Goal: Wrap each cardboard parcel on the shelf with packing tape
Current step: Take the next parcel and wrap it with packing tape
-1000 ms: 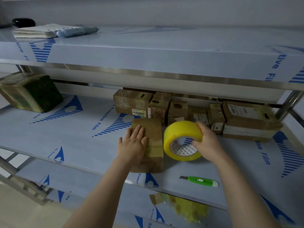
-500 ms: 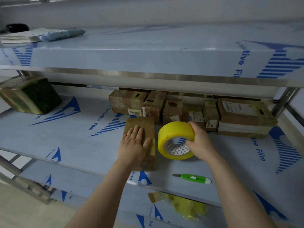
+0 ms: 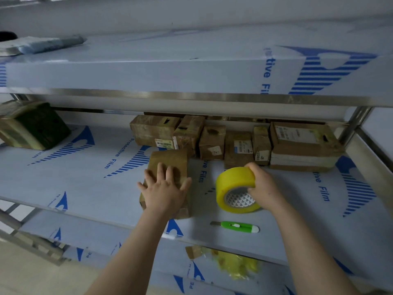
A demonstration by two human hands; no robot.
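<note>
A brown cardboard parcel (image 3: 170,160) lies flat on the middle shelf (image 3: 85,177), near its front edge. My left hand (image 3: 163,190) presses on top of it with spread, straight fingers. To its right, my right hand (image 3: 263,186) grips a big roll of yellow packing tape (image 3: 234,184), which stands on its edge on the shelf, a short gap from the parcel. A stretch of clear tape seems to run from the roll to the parcel. Several more cardboard parcels (image 3: 212,141) stand in a row at the back of the shelf.
A green utility knife (image 3: 238,227) lies near the shelf's front edge below the roll. A dark wrapped parcel (image 3: 34,126) sits at the far left. The upper shelf (image 3: 191,77) overhangs closely. Crumpled yellow tape scraps (image 3: 231,262) lie on the lower shelf. A steel post (image 3: 353,124) stands at right.
My right hand has drawn the tape roll to the right, away from the parcel, opening a gap. My left hand stays pressed on the parcel.
</note>
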